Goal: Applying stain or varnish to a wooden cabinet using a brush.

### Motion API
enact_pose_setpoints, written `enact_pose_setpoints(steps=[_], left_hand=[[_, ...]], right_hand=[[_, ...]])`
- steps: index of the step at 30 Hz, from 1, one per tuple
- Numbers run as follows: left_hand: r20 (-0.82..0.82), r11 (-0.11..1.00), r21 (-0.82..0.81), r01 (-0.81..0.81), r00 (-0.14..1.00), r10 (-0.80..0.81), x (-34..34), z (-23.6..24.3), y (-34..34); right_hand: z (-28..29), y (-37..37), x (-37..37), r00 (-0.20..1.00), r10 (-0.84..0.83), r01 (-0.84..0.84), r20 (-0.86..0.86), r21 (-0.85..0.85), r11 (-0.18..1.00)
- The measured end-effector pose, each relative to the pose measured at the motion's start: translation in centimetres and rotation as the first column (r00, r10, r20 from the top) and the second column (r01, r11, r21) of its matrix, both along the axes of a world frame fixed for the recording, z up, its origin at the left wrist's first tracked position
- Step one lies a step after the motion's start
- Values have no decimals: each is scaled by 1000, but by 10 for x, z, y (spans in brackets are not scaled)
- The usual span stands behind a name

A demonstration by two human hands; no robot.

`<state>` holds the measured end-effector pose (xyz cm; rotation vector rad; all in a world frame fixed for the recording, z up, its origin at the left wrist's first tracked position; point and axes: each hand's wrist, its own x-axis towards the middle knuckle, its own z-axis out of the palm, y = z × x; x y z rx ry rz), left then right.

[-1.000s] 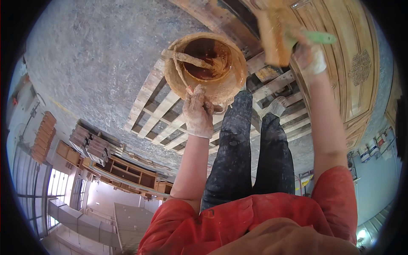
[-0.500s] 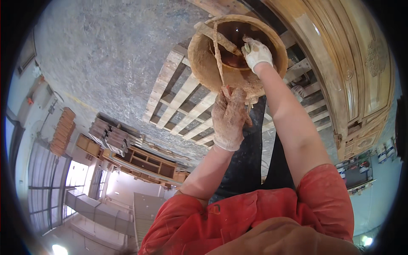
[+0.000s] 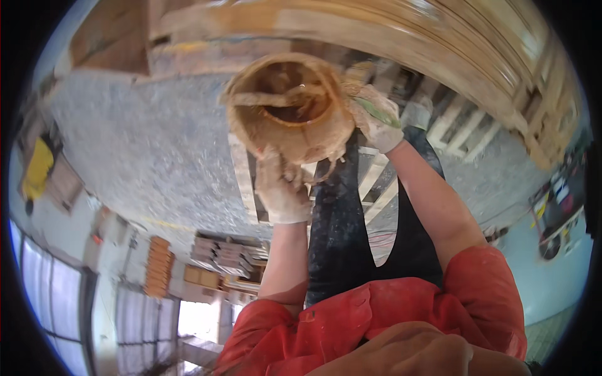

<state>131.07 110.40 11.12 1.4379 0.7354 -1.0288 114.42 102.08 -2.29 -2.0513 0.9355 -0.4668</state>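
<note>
A bucket (image 3: 313,141) caked in dried tan-brown matter is tilted with its mouth toward me, and dark reddish-brown liquid (image 3: 288,114) shows inside. A crusted stick (image 3: 257,99) lies across its opening; whether it is a brush handle I cannot tell. My left hand (image 3: 283,185), in a stained glove, is closed on the near left rim. On the outer right side, my right hand (image 3: 376,119) grips the bucket, its whitish glove bearing a green patch (image 3: 379,114). Motion blurs the right fingertips. Crusted strands hang from the bucket's near side.
Pale wooden pallet slats (image 3: 461,125) lie on the floor around my legs. Large carved wooden panels (image 3: 439,37) curve along the far and right side. Grey floor (image 3: 157,138) stretches left. Stacked wooden pieces (image 3: 219,254) and a yellow object (image 3: 39,168) are farther off at left.
My right hand has come out of the bucket and moved to its outer right side. The bucket has shifted left in view. My left hand has moved left with it, and the view has turned.
</note>
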Motion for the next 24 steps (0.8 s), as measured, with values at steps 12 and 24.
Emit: enact_pose_setpoints(steps=[12,24], left_hand=[[-37,980,90,180,984,-177,-81,7,-17],[-184,968,59,245,956,-231,-150,2,-21]], right_hand=[[-22,-45,-247,231,-972,235,-39,972,17],[-39,-123,-608,-112,-985,969,-131,207,-138]])
